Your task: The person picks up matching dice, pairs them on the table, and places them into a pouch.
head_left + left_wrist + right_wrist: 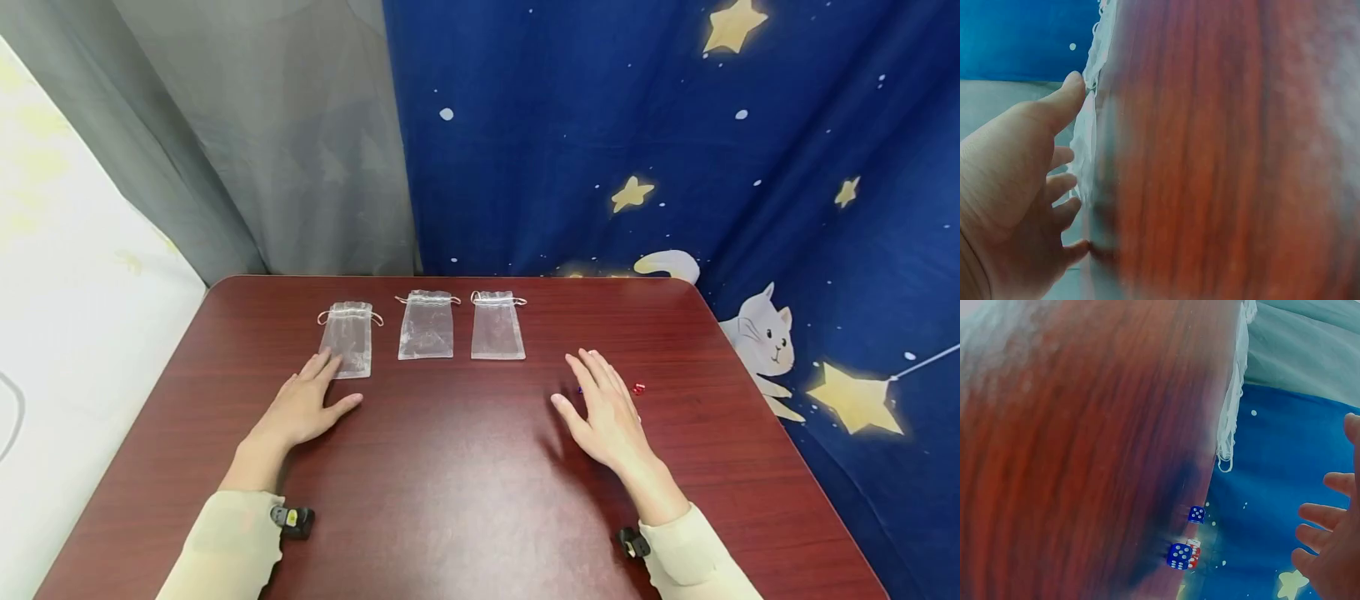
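Note:
Three sheer white drawstring pouches lie flat in a row at the back of the table: a left pouch [356, 342], a middle pouch [427, 329] and a right pouch [497, 329]. My left hand [292, 410] has its fingers spread over the left pouch's lower corner; whether they touch it I cannot tell. To the right, my right hand [611, 421] hovers palm down, holding nothing, and partly hides small dice. In the right wrist view a larger-looking blue die [1179, 556], another blue die [1196, 514], a red die [1195, 556] and a white die [1193, 542] show.
The dark red wooden table [450, 483] has rounded far corners. Behind it hang a grey curtain [300, 150] and a blue starry curtain [540, 150]. A white surface [75, 292] stands along the left side. Both sleeves carry small black wrist cameras.

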`<action>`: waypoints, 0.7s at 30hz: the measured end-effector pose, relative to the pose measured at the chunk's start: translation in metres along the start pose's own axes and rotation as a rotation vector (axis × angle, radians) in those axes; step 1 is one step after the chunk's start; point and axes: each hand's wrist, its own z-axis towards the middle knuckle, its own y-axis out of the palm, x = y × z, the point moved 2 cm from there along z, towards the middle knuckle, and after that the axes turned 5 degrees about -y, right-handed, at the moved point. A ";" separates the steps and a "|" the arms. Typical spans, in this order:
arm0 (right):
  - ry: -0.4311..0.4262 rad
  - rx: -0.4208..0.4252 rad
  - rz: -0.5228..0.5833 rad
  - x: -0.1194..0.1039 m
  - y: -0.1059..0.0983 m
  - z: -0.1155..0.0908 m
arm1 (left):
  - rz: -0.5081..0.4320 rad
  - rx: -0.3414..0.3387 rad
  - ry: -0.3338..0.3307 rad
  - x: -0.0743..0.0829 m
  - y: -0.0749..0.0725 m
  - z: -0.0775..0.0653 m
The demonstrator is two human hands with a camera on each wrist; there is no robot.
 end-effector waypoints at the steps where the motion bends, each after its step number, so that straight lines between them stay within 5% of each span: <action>1: -0.002 0.001 0.000 0.000 0.000 0.000 | -0.001 -0.009 0.003 -0.001 0.001 0.000; 21: 0.025 -0.077 0.004 0.005 0.000 -0.001 | 0.020 -0.062 0.004 -0.007 0.006 0.001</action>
